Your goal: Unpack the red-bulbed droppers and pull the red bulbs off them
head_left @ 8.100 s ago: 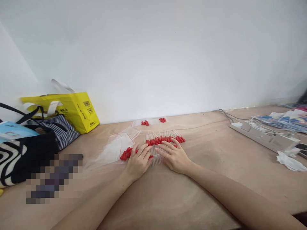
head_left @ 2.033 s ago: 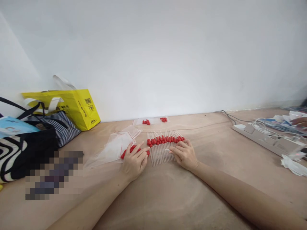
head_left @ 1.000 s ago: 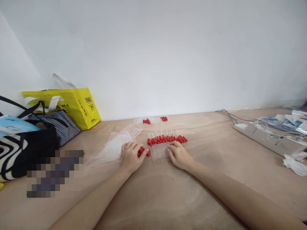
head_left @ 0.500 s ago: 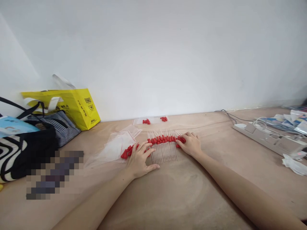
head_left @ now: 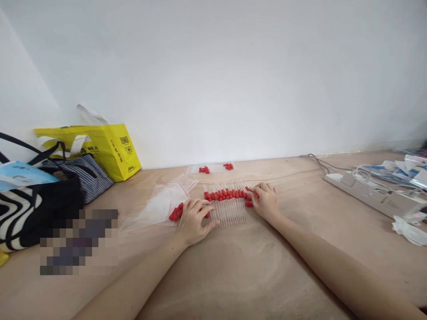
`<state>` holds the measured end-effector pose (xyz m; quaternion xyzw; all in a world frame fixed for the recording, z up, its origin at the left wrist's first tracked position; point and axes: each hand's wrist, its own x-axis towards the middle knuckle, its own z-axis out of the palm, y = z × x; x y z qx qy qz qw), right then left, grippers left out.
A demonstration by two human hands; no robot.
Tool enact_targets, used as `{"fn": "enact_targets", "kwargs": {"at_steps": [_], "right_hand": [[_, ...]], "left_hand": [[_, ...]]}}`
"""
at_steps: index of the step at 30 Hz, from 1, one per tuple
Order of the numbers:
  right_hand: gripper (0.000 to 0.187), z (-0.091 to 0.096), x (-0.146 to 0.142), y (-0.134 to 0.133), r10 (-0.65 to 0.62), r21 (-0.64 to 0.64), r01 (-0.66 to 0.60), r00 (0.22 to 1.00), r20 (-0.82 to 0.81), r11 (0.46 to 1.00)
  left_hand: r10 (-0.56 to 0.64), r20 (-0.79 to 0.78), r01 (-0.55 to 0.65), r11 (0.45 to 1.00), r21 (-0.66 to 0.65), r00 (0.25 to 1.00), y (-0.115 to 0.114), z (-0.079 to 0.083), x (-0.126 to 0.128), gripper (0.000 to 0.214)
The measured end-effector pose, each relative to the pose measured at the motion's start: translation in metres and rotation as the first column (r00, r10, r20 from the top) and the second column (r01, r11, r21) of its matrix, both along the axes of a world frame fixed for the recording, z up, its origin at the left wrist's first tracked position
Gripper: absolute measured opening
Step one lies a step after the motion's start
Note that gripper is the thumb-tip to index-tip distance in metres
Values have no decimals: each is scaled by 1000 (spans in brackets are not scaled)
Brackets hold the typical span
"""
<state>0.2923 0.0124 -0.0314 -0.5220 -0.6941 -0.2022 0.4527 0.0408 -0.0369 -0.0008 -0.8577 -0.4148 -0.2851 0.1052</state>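
Note:
A row of red rubber bulbs (head_left: 227, 194) lies across the table, with thin clear tubes (head_left: 228, 186) reaching away from it toward the wall. A second row of clear tubes (head_left: 230, 212) lies side by side on the near side. My left hand (head_left: 195, 220) rests at the left end, fingers stretched and thumb apart, over a loose heap of red bulbs (head_left: 175, 212) that it partly covers. At the right end, my right hand (head_left: 266, 200) pinches a red bulb (head_left: 252, 192), its fingertips partly hidden. Another red bulb (head_left: 248, 204) lies just below those fingers.
Clear plastic zip bags (head_left: 163, 202) are spread to the left. Behind sits another clear bag (head_left: 216, 169) with red bulbs. A yellow bag (head_left: 123, 151) and a black-and-white bag (head_left: 43, 213) stand left; a power strip (head_left: 373, 191) with cables lies right.
My right hand's fingers have shifted slightly, and a red bulb now shows at their tips, tilted at the row's end. The left hand has stayed nearly in place.

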Motion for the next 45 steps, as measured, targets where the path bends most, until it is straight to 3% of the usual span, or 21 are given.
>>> {"fn": "enact_targets", "kwargs": {"at_steps": [4,7,11,14,16,19,23,26,40,45], "right_hand": [[18,9,-21,-24,155,65,-157,987,38,985],[17,11,-38,-40,255,109,-266,961,110,958],[18,12,-50,-51,352,133,-377,919,176,917],[17,14,-49,-52,394,132,-422,899,192,897],[15,16,-46,-50,391,156,-422,900,192,893],[16,17,-40,-46,344,200,-385,915,212,901],[24,15,-37,-39,321,144,-390,880,351,909],[21,10,-39,-35,353,92,-421,845,402,903],[18,-2,-43,-30,423,123,-505,813,400,854],[17,-2,-43,-31,421,85,-492,811,406,867]], "left_hand": [[31,52,-30,999,-28,998,-4,12,10,22],[58,112,-39,985,-166,992,-3,17,23,27],[51,328,94,906,-412,943,3,11,43,37],[74,410,137,876,-462,909,5,9,50,36],[116,327,24,919,-395,938,5,13,47,31],[146,116,-121,973,-194,982,1,18,34,23],[43,-71,-44,999,-13,996,-5,12,19,16],[-1,-107,7,998,61,994,-6,3,17,13],[-39,-46,45,991,128,998,-3,-7,20,16],[-80,-68,88,989,117,994,-4,-6,18,19]]}}
